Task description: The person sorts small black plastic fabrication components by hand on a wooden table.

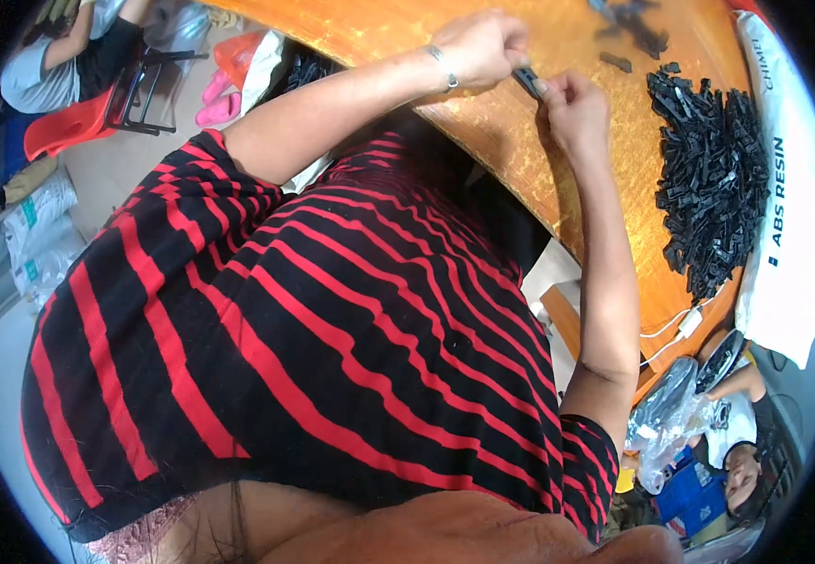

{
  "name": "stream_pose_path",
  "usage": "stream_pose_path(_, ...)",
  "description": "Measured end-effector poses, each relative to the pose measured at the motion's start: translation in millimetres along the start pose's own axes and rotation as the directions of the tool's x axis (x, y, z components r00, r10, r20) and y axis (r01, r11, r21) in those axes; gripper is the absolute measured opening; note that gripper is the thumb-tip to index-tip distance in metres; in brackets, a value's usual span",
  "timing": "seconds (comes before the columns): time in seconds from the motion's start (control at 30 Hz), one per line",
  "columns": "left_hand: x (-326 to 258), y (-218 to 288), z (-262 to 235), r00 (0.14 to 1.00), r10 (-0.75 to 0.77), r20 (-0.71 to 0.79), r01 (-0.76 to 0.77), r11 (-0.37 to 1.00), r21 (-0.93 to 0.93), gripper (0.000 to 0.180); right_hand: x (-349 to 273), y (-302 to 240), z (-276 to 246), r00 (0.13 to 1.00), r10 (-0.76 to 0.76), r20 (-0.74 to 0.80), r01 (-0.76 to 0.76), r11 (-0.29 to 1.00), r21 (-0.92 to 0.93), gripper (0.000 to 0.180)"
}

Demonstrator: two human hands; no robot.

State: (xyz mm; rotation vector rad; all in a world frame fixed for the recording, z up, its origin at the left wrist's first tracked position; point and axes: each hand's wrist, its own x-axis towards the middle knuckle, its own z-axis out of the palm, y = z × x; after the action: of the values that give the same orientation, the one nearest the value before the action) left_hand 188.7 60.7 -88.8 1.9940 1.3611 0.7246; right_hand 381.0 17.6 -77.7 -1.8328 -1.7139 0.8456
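Above the wooden table (464, 117), a small dark plastic part (527, 83) is stretched between my two hands. My left hand (482, 47) has its fingers closed at the part's far end and wears a bracelet at the wrist. The thumb and fingers of my right hand (578, 111) pinch the near end. A big pile of black plastic pieces (713, 179) lies to the right of my hands. One loose black piece (616, 62) rests between the pile and my hands, and blurred dark pieces (640, 33) are at the table's far side.
A white sack (783, 216) lines the table's right edge beyond the pile. A white cable with a plug (689, 324) lies at the near right corner. At far left are a red chair (71, 127), pink slippers (219, 101) and a seated person. Another person is at lower right.
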Motion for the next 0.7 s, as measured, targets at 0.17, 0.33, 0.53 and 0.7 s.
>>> stream_pose_path(0.17, -3, 3, -3, 0.996, 0.080, -0.037, -0.078, 0.996, 0.053, 0.018, 0, 13, 7, 0.999, 0.032, 0.025, -0.033, 0.997, 0.070, 0.021)
stream_pose_path(0.33, -13, -11, -7, 0.993, 0.076, 0.087, -0.055, 0.975, -0.214, 0.019, -16, 13, 9, 0.999, -0.048, -0.008, 0.048, 0.986, 0.158, 0.018)
stream_pose_path(0.53, -35, 13, -37, 0.920, 0.055, 0.387, 0.168, 0.839, -0.517, 0.021, -56, -14, -3, 0.902, -0.334, -0.272, 0.342, 0.940, -0.020, 0.017)
stream_pose_path(0.7, -51, 21, -43, 0.950, 0.206, 0.234, 0.009, 0.732, -0.681, 0.025, -66, -27, -13, 0.892, -0.412, -0.185, 0.429, 0.901, 0.066, 0.017)
